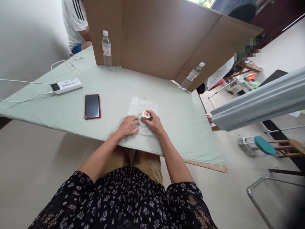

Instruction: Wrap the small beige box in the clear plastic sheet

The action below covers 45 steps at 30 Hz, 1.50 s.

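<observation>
A small cream-coloured box (145,115) with red print is held in my right hand (154,122), whose thumb and fingers close around its right side. Beneath it, a sheet of bubble wrap (137,104) lies flat on the table near the front edge. My left hand (128,126) rests on the left side of the wrap with its fingers spread, just left of the box and apart from it.
Left of the wrap are a red-cased phone (92,107) and a white power strip (68,86) with cables. Two water bottles (107,51) stand by a tall cardboard screen (152,38) along the back. Behind its left end sits a person in a white shirt (75,24).
</observation>
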### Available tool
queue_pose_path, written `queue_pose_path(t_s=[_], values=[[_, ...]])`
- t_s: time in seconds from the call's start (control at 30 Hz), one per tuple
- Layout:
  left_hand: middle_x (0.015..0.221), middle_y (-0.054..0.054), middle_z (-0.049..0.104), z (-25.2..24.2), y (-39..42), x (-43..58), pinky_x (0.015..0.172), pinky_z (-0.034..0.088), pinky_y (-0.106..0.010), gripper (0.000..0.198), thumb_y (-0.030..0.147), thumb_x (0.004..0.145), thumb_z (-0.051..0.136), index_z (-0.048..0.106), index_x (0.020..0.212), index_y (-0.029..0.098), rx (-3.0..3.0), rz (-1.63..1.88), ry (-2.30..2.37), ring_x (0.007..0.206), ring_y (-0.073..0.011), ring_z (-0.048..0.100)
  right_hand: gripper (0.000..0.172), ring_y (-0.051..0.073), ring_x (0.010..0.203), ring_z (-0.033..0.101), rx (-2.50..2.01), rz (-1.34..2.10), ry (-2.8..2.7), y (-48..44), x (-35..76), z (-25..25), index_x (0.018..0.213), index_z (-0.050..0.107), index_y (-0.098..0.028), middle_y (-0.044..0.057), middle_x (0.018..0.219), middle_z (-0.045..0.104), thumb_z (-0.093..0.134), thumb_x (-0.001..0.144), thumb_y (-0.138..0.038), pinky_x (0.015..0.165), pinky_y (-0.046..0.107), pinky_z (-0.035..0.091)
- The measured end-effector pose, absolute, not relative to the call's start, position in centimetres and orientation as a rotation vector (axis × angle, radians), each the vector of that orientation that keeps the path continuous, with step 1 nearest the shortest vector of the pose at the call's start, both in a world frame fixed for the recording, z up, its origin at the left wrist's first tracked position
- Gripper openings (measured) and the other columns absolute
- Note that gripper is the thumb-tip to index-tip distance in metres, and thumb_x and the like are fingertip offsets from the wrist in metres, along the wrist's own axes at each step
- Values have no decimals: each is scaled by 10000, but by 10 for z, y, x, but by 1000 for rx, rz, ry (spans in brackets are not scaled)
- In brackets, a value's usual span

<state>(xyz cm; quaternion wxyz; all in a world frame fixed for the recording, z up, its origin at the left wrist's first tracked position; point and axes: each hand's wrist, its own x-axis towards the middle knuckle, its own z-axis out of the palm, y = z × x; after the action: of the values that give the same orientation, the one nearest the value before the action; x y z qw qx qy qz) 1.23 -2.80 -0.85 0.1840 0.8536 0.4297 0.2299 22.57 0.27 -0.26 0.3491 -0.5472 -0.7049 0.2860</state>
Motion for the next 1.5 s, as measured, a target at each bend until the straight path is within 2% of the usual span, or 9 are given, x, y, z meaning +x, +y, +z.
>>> queue_pose_path(t_s=[0.13,0.43,0.83,1.0,1.3,1.4,1.5], values=[[1336,-82,642,-9,-28,15,1153,356,-477,267,228,791,640,725,1044,229,2406,678,1203,1339,-301,503,559,226,1035,645,-1365,882,-1829,5,234,1,1221,606,-212,47,1128,710,716,691,-350,926,357,492],[1315,-94,639,-10,-29,19,1140,353,-462,258,202,785,611,697,1028,215,2409,702,1203,1325,-291,498,524,214,990,634,-1418,905,-1904,17,236,7,1175,607,-229,20,1088,697,693,663,-304,918,341,477],[1287,-104,650,-10,-29,21,1133,360,-454,245,178,764,608,692,993,202,2414,707,1227,1282,-283,525,492,203,919,629,-1523,786,-2020,14,232,17,1166,598,-240,4,1058,698,672,682,-285,856,319,489],[1282,-87,662,-9,-29,16,1131,366,-457,242,181,755,606,689,978,222,2426,705,1239,1286,-278,533,542,220,945,631,-1579,672,-2063,9,227,14,1254,573,-250,27,1158,694,654,720,-287,880,346,486],[1301,-87,662,-2,-26,10,1134,378,-451,253,246,757,626,708,996,232,2435,623,1254,1301,-272,550,573,313,1176,605,-1578,567,-2057,10,216,7,1312,576,-278,54,1333,656,662,746,-246,1039,510,430],[1346,-100,634,11,-33,1,1144,353,-482,355,358,761,679,699,1096,243,2497,536,1256,1331,-305,518,694,310,1226,585,-1496,629,-2040,6,223,12,1425,498,-266,77,1417,598,672,753,-254,1054,503,437],[1408,-138,581,23,-43,-9,1163,277,-578,519,334,703,733,657,1206,235,2644,380,1200,1333,-361,500,773,318,1342,502,-1415,555,-2020,-16,236,21,1505,411,-241,119,1537,473,676,782,-313,1089,506,413]])
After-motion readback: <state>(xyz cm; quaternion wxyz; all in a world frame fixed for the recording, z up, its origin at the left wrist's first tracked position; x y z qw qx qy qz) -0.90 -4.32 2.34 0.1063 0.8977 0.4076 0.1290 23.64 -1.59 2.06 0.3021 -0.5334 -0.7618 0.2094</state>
